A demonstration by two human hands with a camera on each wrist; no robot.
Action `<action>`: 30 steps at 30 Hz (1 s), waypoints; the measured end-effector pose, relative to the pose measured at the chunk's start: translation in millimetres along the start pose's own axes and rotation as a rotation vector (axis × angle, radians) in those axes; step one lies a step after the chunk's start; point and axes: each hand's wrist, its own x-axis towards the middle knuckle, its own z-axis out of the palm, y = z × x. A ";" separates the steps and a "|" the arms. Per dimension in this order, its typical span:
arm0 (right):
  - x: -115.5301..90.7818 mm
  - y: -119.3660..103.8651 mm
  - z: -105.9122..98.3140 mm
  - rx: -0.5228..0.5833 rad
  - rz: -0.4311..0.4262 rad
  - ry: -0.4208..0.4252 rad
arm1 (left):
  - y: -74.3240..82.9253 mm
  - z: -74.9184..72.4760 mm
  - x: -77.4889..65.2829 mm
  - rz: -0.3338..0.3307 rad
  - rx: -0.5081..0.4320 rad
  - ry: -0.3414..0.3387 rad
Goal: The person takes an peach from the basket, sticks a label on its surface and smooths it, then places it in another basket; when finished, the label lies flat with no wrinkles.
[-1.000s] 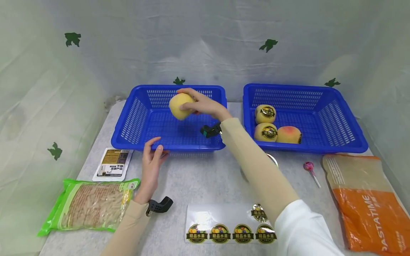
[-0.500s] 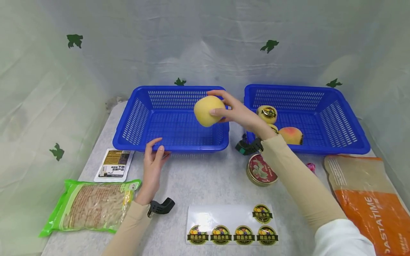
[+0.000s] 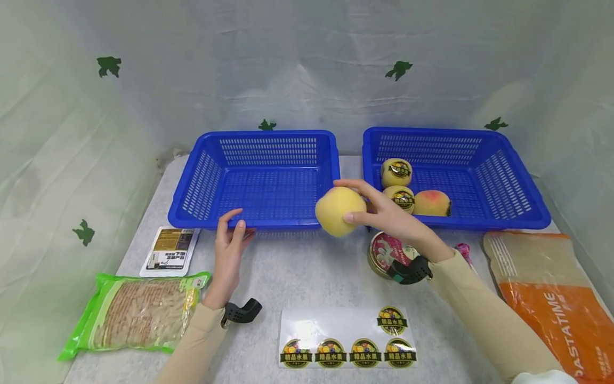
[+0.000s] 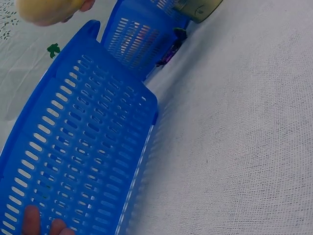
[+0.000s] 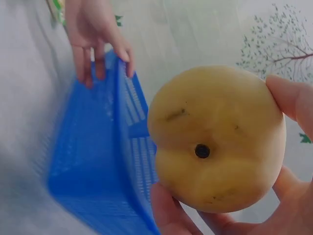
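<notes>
My right hand (image 3: 384, 213) holds a yellow peach (image 3: 338, 210) beside the front right corner of the left blue basket (image 3: 283, 221). In the right wrist view, fingers and thumb surround the peach (image 5: 215, 127), whose underside has a small dark hole. My left hand (image 3: 229, 256) rests at the front rim of that basket with loosely extended fingers. One finger reaches over the rim; others lie along the outer wall, their fingertips (image 4: 32, 220) showing in the left wrist view. The right blue basket (image 3: 503, 192) contains peaches, two with round labels facing up (image 3: 397, 172).
A sheet of round stickers (image 3: 345, 320) lies at the front centre. A round tin (image 3: 381, 250) and a lollipop (image 3: 462, 249) lie near my right forearm. An orange pasta bag (image 3: 551, 298) is at right; a green-edged bag (image 3: 139, 312) and a white pouch (image 3: 170, 250) are at left.
My right hand has carried the peach from over the left basket rightward and toward me, past its front right corner. My left hand has stayed at the rim.
</notes>
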 end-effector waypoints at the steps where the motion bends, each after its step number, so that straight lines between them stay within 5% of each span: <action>1: -3.0 4.0 1.8 0.002 -0.015 -0.014 | 1.1 0.5 -0.3 -0.003 -0.001 0.000; 9: -26.7 20.9 22.7 0.000 -0.014 -0.052 | 15.9 7.6 -5.9 -0.010 0.000 -0.021; 15: -35.4 38.9 36.9 -0.164 0.035 -0.059 | 20.1 9.7 -7.3 -0.018 0.007 -0.027; 30: -32.0 81.9 61.4 -0.269 0.033 -0.058 | 20.6 9.8 -7.1 -0.011 0.019 -0.027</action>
